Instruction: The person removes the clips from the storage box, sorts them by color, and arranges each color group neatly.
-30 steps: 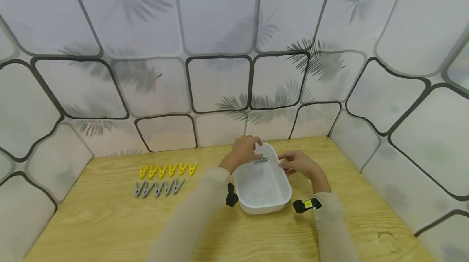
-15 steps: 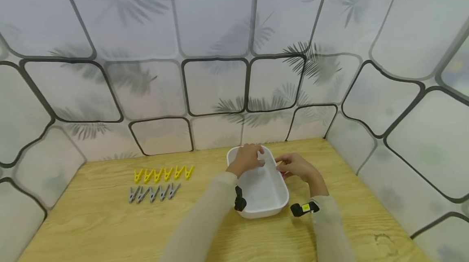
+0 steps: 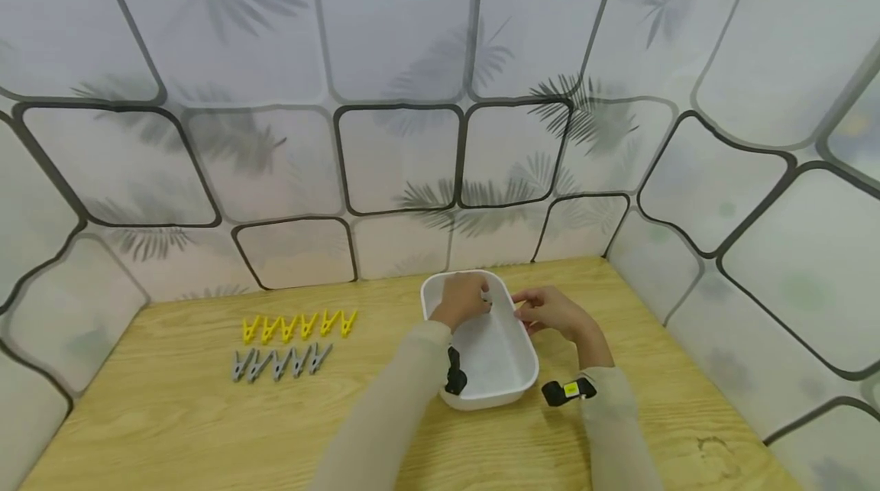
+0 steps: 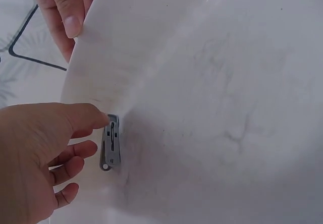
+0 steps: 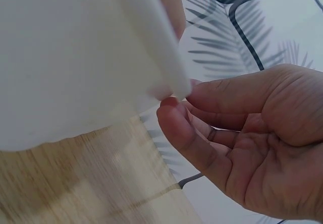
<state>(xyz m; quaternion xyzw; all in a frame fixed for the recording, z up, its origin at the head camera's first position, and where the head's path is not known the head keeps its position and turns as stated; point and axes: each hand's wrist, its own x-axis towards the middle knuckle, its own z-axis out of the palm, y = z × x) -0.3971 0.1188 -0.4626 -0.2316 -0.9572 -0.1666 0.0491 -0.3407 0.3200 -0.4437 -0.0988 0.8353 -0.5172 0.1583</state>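
Grey plastic is the thing to watch: one grey clothespin (image 4: 110,143) sits against the inside wall of the white tub (image 3: 524,357), near its far end. In the left wrist view its long axis runs up and down the wall, and the left hand (image 3: 464,298) is right on it, thumb tip touching the upper end, the other fingers (image 4: 75,151) loosely curled just beside it on the left. Whether it is clipped over the rim or only held against the wall, I cannot tell. So the clothespin lies directly in front of the left fingertips, and the left hand is clearly the nearer one.

Over on the tub's far right edge, the right hand (image 3: 553,311) pinches the rim; the right wrist view shows the thumb (image 5: 176,128) underneath and the fingers above the white edge, closed together on it.

Inside the tub, apart from that one clothespin on the wall, the floor shows only faint scuffs.

Well apart to the left on the wooden table (image 3: 172,415) lie two neat rows: yellow clothespins (image 3: 297,325) behind, grey clothespins (image 3: 278,362) in front, all lying flat, side by side. Neither hand is near them. Pale patterned panels (image 3: 399,163) wall the table in.
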